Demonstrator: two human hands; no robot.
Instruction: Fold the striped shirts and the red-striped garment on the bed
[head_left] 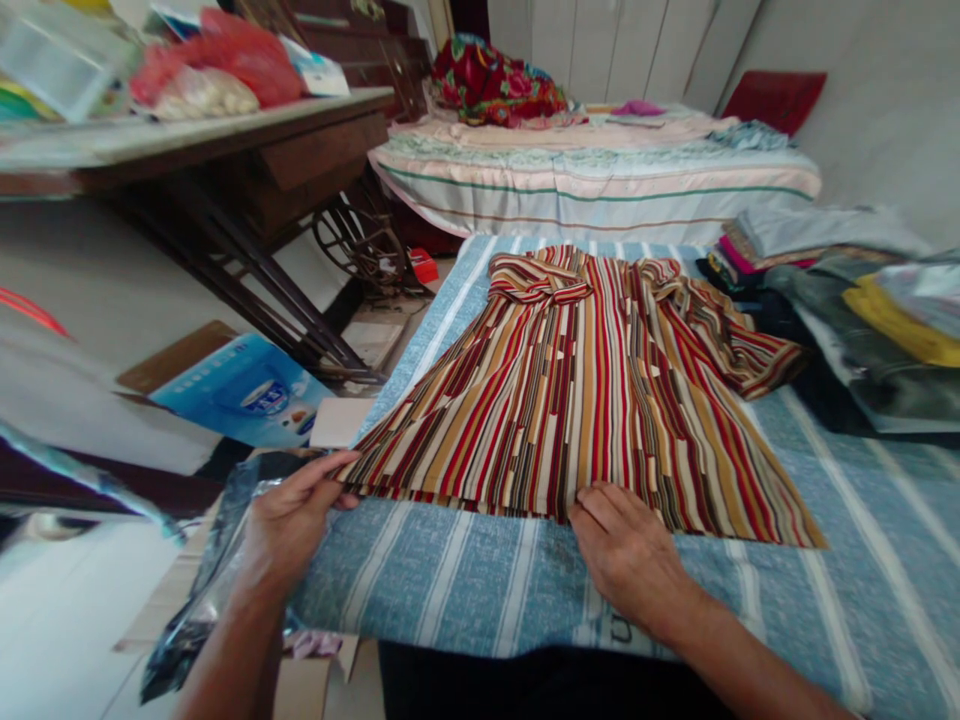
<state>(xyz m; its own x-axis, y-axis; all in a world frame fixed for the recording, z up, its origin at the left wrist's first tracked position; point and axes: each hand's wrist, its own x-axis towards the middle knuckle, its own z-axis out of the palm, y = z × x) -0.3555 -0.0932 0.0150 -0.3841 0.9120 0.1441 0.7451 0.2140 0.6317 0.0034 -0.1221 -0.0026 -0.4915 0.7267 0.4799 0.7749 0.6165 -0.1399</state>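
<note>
A striped dress (555, 400) in red, tan, cream and brown lies spread out, its hem toward me. Its left sleeve is folded over the top, and the right sleeve sticks out to the side. My left hand (296, 515) pinches the left corner of the hem between thumb and fingers. At the middle of the hem, my right hand (626, 555) has its fingers curled closed on the edge of the cloth. Under the dress is a blue sheet with white stripes (480, 590).
Folded clothes (847, 310) are piled at the right. A wooden table with a treadle base (225, 150) stands at the left, carrying bags. Below it are a blue box (247, 390) and a black plastic bag (202, 590). Behind is a bed (600, 190) with a red floral bundle (499, 85).
</note>
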